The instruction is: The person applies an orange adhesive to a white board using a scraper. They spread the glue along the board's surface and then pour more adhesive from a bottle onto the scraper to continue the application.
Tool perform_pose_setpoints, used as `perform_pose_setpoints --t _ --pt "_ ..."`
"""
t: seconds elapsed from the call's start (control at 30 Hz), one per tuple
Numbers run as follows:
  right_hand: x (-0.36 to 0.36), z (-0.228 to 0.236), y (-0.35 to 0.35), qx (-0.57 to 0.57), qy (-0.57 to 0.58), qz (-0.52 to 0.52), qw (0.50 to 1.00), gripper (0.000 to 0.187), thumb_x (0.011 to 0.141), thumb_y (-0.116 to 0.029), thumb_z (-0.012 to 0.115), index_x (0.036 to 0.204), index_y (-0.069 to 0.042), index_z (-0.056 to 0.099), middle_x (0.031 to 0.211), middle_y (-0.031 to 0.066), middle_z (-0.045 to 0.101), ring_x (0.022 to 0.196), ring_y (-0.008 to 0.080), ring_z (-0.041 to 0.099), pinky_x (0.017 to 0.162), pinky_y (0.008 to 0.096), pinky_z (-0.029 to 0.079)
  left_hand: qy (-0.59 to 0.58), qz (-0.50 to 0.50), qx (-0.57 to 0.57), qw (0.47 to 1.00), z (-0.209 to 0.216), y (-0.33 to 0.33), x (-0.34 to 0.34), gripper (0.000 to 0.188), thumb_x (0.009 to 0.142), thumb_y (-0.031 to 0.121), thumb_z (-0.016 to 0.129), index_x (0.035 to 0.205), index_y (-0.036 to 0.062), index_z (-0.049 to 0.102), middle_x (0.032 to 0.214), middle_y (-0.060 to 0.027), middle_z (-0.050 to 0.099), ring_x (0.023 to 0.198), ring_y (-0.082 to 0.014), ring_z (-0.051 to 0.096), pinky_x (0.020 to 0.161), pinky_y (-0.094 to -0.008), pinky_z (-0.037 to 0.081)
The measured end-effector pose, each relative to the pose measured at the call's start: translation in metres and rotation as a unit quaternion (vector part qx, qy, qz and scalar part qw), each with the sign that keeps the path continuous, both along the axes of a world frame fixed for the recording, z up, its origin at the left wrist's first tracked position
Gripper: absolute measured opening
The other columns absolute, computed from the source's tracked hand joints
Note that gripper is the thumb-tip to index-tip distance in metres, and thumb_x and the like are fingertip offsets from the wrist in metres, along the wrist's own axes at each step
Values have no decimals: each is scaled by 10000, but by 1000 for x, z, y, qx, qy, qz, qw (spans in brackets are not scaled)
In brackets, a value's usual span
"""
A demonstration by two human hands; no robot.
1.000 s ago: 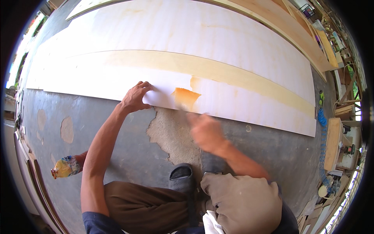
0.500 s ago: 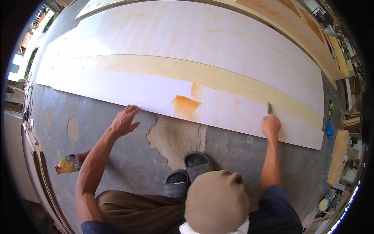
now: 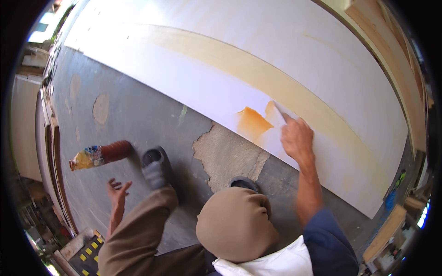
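My right hand (image 3: 298,139) is closed around a flat scraper (image 3: 279,110), its blade against the pale wooden board (image 3: 340,133). The scraper's tip meets a light amber streak, just right of a wet orange-amber patch (image 3: 254,124). My left hand (image 3: 118,189) hangs away from the board with fingers apart and nothing in them. Close by it, a plastic bottle (image 3: 99,154) lies on its side, yellowish at the neck and red-brown at the base. My left foot in a dark slipper (image 3: 155,166) is right of the bottle.
The grey concrete floor (image 3: 152,110) has a rough broken patch (image 3: 225,152) along the board's near edge. Planks (image 3: 54,156) stand at the left. Long timber panels (image 3: 391,60) lie at the far right, and a blue coiled hose (image 3: 391,198) is beside the board's right end.
My right hand has moved the scraper left, close to the amber patch. My left hand has left the board's edge and drawn back toward the bottle. My left foot has shifted left; the view has turned.
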State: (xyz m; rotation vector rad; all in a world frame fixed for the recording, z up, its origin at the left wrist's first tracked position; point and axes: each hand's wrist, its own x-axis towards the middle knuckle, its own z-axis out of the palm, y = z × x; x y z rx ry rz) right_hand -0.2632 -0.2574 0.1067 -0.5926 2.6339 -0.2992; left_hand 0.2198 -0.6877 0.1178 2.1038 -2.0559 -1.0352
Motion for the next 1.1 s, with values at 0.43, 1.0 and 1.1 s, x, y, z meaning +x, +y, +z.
perform_pose_setpoints --t 0.43,1.0,1.1 --pt "4 -23 -7 -34 114 -45 992 415 861 -130 687 1260 -19 698 1211 120 745 1111 313 640 940 436 528 292 -8 -244 925 -44 -79 -107 694 863 81 820 1455 2 466 1355 -134 604 1261 -249 579 1110 -412 437" --pt "16 -23 -24 -30 130 -146 980 321 928 -153 630 1197 -5 724 1141 184 758 1068 372 688 972 484 545 245 -116 -163 949 -75 -230 -206 638 871 94 817 1420 3 505 1282 -122 633 1190 -236 610 1068 -397 466" --pt "31 -27 -34 -15 182 -145 973 306 921 -118 636 1187 -2 734 1138 186 756 1090 363 677 972 479 542 249 -141 -144 947 -86 -264 -197 628 872 96 817 1414 3 511 1269 -120 638 1177 -234 615 1061 -395 471"
